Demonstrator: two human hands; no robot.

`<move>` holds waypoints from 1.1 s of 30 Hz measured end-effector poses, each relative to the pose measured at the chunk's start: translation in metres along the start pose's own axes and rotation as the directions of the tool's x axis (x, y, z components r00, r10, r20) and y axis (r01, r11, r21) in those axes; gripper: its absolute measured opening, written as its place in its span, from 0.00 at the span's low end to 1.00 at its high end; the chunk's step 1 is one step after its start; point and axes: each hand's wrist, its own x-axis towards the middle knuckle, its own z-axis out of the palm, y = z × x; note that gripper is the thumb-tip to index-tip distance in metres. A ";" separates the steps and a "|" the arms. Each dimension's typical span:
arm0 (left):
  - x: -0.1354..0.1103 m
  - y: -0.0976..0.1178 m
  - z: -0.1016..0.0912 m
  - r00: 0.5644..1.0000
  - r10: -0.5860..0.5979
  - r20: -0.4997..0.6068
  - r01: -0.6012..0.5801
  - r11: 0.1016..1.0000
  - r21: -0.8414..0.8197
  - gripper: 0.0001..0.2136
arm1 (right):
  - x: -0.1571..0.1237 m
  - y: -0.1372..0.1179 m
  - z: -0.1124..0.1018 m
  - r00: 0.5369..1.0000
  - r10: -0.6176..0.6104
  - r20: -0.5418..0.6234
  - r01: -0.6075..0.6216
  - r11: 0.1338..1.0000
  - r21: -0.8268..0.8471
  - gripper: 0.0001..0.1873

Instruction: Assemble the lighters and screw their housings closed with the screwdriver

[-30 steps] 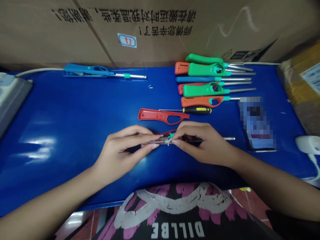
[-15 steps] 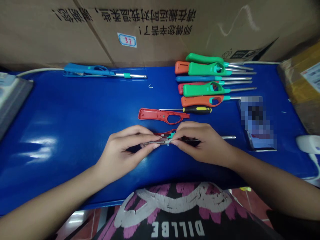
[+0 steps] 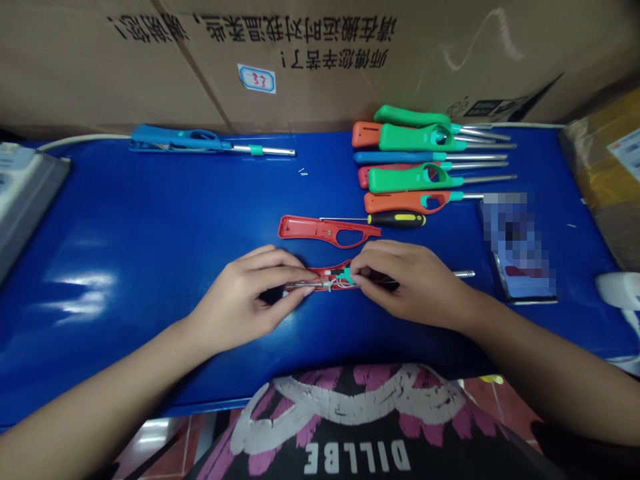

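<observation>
An opened red lighter half [image 3: 345,265] lies on the blue table near its front, with its inner parts showing. My left hand [image 3: 255,290] pinches the clear fuel tank [image 3: 303,285] between thumb and fingers at the lighter's handle end. My right hand [image 3: 407,277] is closed over the trigger end, its fingertips at the teal trigger piece [image 3: 344,274]; what exactly they grip is partly hidden. Thin white tubing shows between both hands. Past my right fingers sticks out the metal barrel tip [image 3: 467,274]. Just beyond lies the other red shell half [image 3: 307,228].
A black-and-yellow screwdriver [image 3: 397,219] touches the shell half. Several finished-looking lighters [image 3: 410,179] lie at the back right, above a phone [image 3: 523,267]. A blue lighter [image 3: 170,140] lies back left. A cardboard box [image 3: 320,93] stands along the rear edge.
My right fingertips have shifted slightly right and up, away from the tank's end, uncovering more of the teal piece and white tubing. My left hand still pinches the tank, now set lower against the shell.
</observation>
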 end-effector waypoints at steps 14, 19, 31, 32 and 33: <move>0.000 0.005 0.001 0.989 -0.151 -0.005 0.150 0.987 -0.057 0.06 | -0.001 0.002 0.003 0.993 -0.114 0.003 0.113 0.983 -0.144 0.09; 0.000 0.006 0.000 0.979 -0.204 -0.015 0.203 0.977 -0.067 0.05 | -0.003 0.003 0.002 0.972 -0.232 0.044 0.236 0.940 -0.246 0.16; -0.001 0.003 0.000 0.984 -0.175 -0.036 0.172 0.983 -0.061 0.07 | -0.004 0.001 0.001 0.958 -0.231 0.172 0.283 0.862 -0.419 0.22; -0.002 0.003 0.000 0.986 -0.164 -0.036 0.162 0.986 -0.050 0.07 | -0.004 0.000 0.002 0.959 -0.227 0.171 0.280 0.863 -0.421 0.21; -0.002 0.003 0.000 0.988 -0.151 -0.037 0.150 0.988 -0.035 0.07 | -0.004 0.000 0.002 0.960 -0.223 0.172 0.276 0.865 -0.419 0.21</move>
